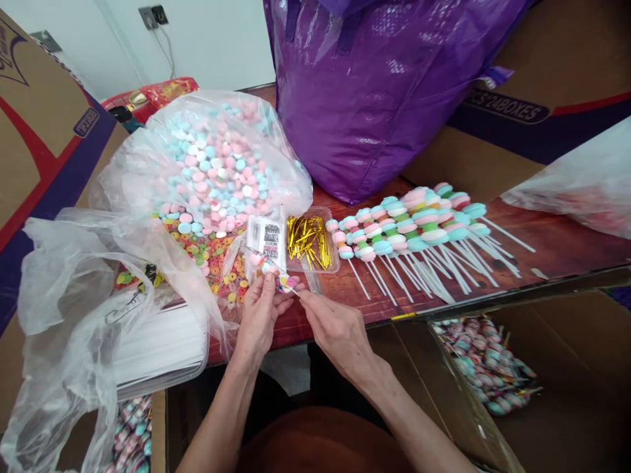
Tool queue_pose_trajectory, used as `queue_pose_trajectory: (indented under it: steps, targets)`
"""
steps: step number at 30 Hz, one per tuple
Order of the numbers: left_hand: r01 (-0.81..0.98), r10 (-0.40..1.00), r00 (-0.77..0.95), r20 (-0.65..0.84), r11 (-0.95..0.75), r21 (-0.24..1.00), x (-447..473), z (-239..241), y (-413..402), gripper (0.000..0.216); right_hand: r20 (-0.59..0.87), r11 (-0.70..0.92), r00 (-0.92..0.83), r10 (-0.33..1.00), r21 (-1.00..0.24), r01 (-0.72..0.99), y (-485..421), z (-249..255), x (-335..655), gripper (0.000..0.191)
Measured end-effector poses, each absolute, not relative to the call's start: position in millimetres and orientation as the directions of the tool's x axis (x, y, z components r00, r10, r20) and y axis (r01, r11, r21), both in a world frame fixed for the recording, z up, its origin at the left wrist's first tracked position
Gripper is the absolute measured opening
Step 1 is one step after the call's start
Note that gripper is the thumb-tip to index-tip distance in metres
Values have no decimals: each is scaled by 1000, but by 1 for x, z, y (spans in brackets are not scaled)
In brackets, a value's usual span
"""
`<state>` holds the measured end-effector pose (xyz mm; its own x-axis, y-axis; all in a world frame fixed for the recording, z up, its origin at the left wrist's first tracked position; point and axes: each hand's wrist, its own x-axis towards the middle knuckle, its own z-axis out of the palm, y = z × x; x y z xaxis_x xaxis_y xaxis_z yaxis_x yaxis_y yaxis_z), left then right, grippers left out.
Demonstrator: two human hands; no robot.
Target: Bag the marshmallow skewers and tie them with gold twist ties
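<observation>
Head view: left hand [260, 303], right hand [340, 326] on apparently wrapped candy [269, 268].

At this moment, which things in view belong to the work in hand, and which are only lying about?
Likely part of the work:
candy skewer, held by the left hand and right hand
gold ties
row of skewers
pastel candies
candy rings

Probably just lying about:
purple bag
red packet
black plug

Purple bag [384, 112] sits on the tabletop [566, 259] at 1 o'clock. Printed cardboard box [562, 72] behind it, 2 o'clock; second box [54, 125] at 10. Red packet [172, 90] also 10. Wall socket [146, 18], 11.
</observation>
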<state>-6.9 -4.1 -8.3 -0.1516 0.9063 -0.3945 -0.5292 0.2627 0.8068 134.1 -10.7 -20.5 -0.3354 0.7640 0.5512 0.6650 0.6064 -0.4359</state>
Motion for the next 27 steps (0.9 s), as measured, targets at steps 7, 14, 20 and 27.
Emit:
queue_pose_trajectory:
  steps: [7,14,20,27]
  targets:
    - [-270,936,-284,-209,131,954,-4,-13,-17,29,599,597,-260,757,-472,649,-14,-21,133,19]
    - [26,929,-369,-37,51,998,1,-22,-18,17,659,615,-268,703,-375,693,-13,-18,128,17]
    - [98,910,-416,-2,46,994,3,-30,-19,19,645,600,-262,718,-384,702,-15,-17,124,20]
    - [129,895,-446,23,39,991,3,-37,-19,22,638,580,-239,732,-399,711,-16,-16,119,21]
